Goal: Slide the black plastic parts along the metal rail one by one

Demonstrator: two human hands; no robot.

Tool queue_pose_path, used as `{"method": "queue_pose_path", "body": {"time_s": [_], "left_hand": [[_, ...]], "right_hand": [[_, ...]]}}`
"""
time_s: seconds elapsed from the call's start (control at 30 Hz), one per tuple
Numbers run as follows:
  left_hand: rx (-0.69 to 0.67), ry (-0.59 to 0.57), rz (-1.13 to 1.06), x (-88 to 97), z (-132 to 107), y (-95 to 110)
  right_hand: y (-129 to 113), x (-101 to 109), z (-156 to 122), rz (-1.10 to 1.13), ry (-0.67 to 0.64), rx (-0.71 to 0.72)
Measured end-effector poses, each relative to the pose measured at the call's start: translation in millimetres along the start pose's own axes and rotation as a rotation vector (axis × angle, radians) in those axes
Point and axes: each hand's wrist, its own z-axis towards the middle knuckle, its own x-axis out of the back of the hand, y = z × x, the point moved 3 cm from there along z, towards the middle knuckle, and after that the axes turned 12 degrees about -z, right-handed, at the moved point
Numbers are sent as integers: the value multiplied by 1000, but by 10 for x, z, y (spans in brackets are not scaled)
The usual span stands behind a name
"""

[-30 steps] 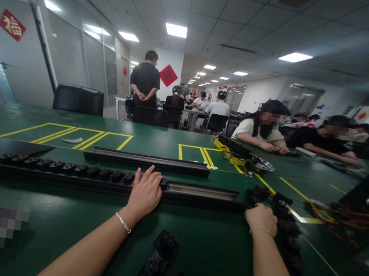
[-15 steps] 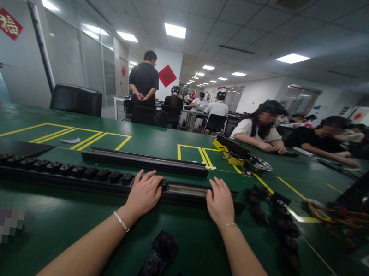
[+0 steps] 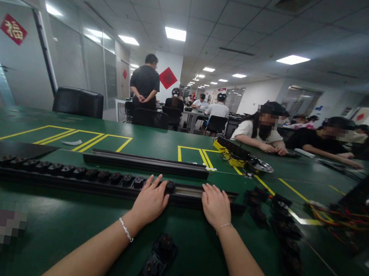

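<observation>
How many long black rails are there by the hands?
2. The near rail, partly covered by the left hand and right hand, holds a row of black blocks; the far rail lies just beyond it.

Green table (image 3: 70, 213), yellow tape lines (image 3: 114, 136), two long black rails (image 3: 145, 165), loose black modules (image 3: 152, 267)
</observation>
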Motion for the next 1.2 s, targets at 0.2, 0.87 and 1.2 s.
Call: {"method": "queue_pose_path", "body": {"time_s": [0.2, 0.87, 1.2], "left_hand": [[68, 48, 75, 18, -21, 12], [14, -15, 32, -33, -11, 9], [-67, -25, 23, -112, -11, 78]], "right_hand": [[7, -14, 5, 10, 21, -7], [-31, 0, 2, -1, 45, -45], [-21, -16, 7, -3, 58, -44]]}}
